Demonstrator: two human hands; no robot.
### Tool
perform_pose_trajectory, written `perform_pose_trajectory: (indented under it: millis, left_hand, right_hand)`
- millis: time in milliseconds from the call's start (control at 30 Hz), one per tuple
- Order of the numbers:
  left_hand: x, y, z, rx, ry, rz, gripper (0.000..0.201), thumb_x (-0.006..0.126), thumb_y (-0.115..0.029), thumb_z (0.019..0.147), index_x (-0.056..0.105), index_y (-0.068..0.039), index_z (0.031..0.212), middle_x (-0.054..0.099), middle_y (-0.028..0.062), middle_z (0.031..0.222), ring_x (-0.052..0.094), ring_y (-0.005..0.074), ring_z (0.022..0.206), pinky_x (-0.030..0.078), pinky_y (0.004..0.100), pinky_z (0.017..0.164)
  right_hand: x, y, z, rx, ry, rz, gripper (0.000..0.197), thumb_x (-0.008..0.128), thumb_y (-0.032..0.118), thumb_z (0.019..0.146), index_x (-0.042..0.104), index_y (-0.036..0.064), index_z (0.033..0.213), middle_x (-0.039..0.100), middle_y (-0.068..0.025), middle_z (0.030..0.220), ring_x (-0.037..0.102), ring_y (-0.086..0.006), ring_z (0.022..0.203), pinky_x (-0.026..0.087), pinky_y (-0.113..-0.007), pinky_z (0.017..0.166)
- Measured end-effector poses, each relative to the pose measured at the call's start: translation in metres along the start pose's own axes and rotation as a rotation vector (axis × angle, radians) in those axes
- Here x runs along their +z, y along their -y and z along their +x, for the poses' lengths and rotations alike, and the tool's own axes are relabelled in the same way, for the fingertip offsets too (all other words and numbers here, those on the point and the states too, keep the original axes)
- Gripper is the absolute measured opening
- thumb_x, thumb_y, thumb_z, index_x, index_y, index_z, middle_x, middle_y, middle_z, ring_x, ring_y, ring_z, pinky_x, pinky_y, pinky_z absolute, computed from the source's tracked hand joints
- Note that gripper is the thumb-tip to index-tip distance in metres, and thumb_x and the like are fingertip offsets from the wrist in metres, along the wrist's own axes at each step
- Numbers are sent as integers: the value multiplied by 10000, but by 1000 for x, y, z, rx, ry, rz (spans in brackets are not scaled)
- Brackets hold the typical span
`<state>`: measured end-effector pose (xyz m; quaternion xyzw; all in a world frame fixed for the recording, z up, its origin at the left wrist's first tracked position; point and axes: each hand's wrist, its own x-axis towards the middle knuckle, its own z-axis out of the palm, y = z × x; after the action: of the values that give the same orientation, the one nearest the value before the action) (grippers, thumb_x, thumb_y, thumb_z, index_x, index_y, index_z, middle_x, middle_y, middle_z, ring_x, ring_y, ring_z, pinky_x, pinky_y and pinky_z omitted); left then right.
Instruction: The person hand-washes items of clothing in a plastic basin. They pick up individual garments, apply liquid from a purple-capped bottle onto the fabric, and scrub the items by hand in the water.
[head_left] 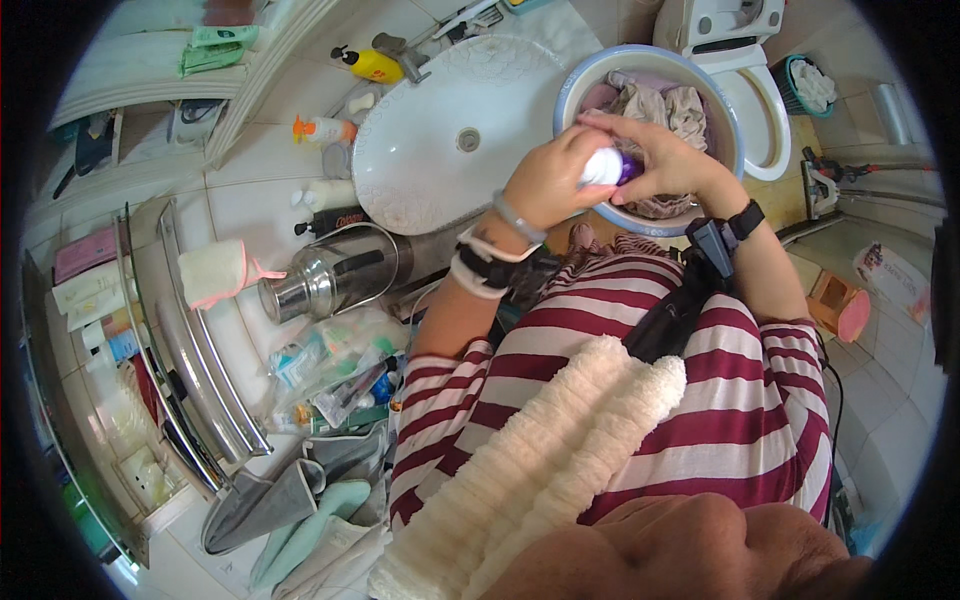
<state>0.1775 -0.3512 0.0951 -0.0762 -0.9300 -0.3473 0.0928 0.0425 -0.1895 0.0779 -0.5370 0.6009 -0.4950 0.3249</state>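
Left hand (540, 185) is clamping the white end of a small white-and-purple bottle (604, 167), while the right hand (672, 160) is wrapping its purple end, the two hands almost meeting above the near-left rim of a blue-rimmed washtub (738, 125). Keeping the bottle steady in one hand while working its end with the other, and staying over the washtub, would probably serve best, since any drip would then be landing inside. Crumpled pale clothes (688, 112) are lying in the washtub, partly hidden by the fingers. An oval washbasin (415, 130) is sitting just left of the washtub, a toilet seat (782, 150) right beside it on the right, and a steel thermos flask (345, 272) is standing farther off to its left. Wristbands (488, 262) and a dark wrist device (712, 245) are hanging near the washtub and could be getting wet.
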Motion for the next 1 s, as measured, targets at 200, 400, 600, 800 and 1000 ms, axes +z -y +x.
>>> perform_pose_trajectory:
  millis: [200,400,600,800,1000]
  left_hand:
    - [22,-6,44,37,58,161,451,645,-263,790,471,-47,1145,539,161,1047,569,368,880,473,421,755]
    - [46,2,52,-9,-14,87,255,475,-252,887,510,-18,983,590,213,829,573,416,794,463,477,692]
    - [44,49,64,-446,-65,55,548,309,-423,931,598,11,762,608,271,777,577,459,749,431,548,700]
    - [3,53,46,-624,-163,-85,601,362,-485,916,587,48,753,593,271,743,570,443,755,427,479,664]
    - [18,67,23,-662,-120,-126,542,458,-479,891,592,44,845,616,247,811,593,389,799,451,426,702]
  right_hand:
    - [-20,-14,-25,86,-170,-20,1036,837,173,542,266,28,1394,524,-142,1243,510,-241,1135,369,-313,981]
    - [-15,-13,-35,258,-151,-232,980,768,78,572,259,73,1410,579,-199,1113,587,-317,993,458,-361,835]
    - [-18,-13,-35,27,-369,-932,612,646,50,644,469,67,1229,611,-131,942,572,-306,876,454,-389,778]
    - [-20,-35,-48,10,-251,-1209,234,515,84,749,554,69,979,580,-46,851,565,-213,875,424,-312,802]
    - [-22,-32,-41,4,-141,-1333,247,530,109,744,560,78,987,571,-29,860,554,-197,863,416,-294,795]
